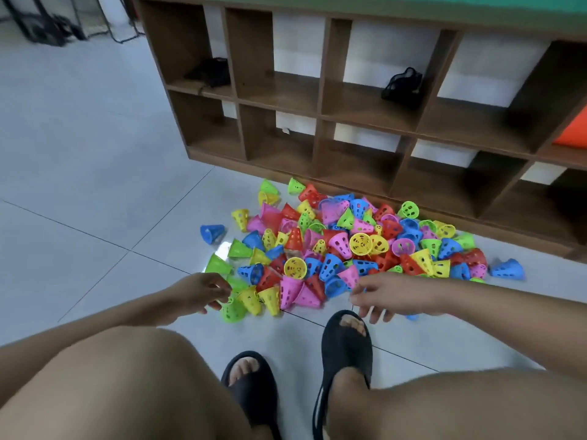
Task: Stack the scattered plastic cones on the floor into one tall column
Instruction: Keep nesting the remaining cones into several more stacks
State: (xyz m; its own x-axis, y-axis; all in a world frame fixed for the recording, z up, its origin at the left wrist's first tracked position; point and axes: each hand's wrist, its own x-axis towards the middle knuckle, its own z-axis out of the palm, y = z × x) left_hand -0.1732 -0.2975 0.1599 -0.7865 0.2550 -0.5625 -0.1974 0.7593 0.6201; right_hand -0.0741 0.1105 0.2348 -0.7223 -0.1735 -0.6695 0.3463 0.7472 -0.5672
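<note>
A heap of small perforated plastic cones [343, 246] in pink, blue, yellow, green and red lies on the tiled floor in front of a shelf unit. A lone blue cone [212, 232] sits apart at the left, another blue cone [507, 268] at the right end. My left hand [200, 292] reaches to the heap's near left edge, fingers loosely curled beside a green cone [232, 311]; I cannot tell whether it touches it. My right hand [392, 293] hovers at the near edge by a blue cone [335, 286], fingers spread, holding nothing.
A brown wooden cubby shelf [320, 122] stands right behind the heap, with dark bags in two compartments and something orange [571, 131] at far right. My knees and feet in black slippers [346, 341] are just before the heap. Grey tiled floor extends to the left.
</note>
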